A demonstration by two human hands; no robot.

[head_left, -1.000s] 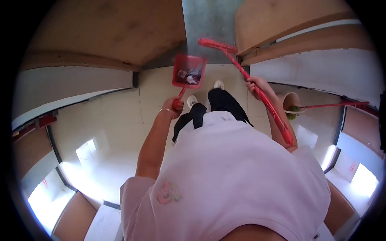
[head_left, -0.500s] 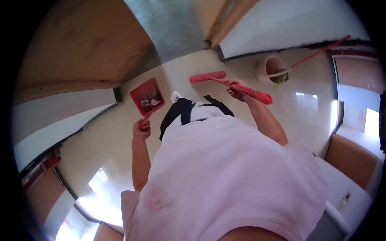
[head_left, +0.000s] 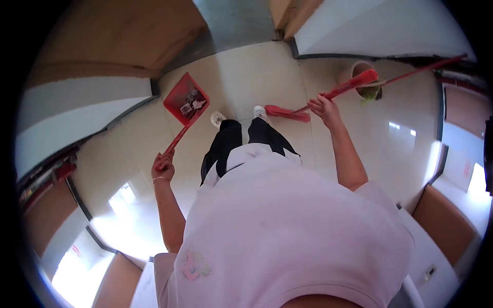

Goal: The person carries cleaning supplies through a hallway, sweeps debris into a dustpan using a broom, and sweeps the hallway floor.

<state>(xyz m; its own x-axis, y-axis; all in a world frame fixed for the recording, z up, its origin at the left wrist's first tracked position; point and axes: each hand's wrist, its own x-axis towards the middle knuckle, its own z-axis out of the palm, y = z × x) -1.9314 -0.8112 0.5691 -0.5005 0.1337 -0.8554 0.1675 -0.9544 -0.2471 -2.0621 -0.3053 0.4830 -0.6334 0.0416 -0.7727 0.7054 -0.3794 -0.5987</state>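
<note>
- Broom [head_left: 341, 90] turned since the earlier frame: its head [head_left: 288, 113] now lies off the right shoe, and the handle's free end points out to the right. Dustpan [head_left: 177, 94] held farther from the body, the left arm reaching out more.
- Left hand [head_left: 163, 165]: closed round the end of the dustpan's handle, bracelet at the wrist. Pan sits ahead and to the left of the feet, its mouth facing away from the body; whether it touches the floor, cannot tell.
- Right hand [head_left: 324, 110]: closed round the broom's handle partway along, arm stretched forward. Broom head just beside the right shoe [head_left: 260, 112]; contact with the shoe unclear.
- Hands well apart, one to each side of the body.
- Scraps [head_left: 193, 104], pale and dark, lie inside the pan. Too small to name.
- Bucket [head_left: 347, 77] on the tiled floor [head_left: 257, 66] to the right, partly behind the broom handle's end. Something green [head_left: 371, 94] at its mouth; a red stick [head_left: 426, 68] runs from there toward the right wall.
- Progress, by my judgement: sweepings already collected in the pan, none tipped out of it yet. Anything left to sweep, cannot tell.
</note>
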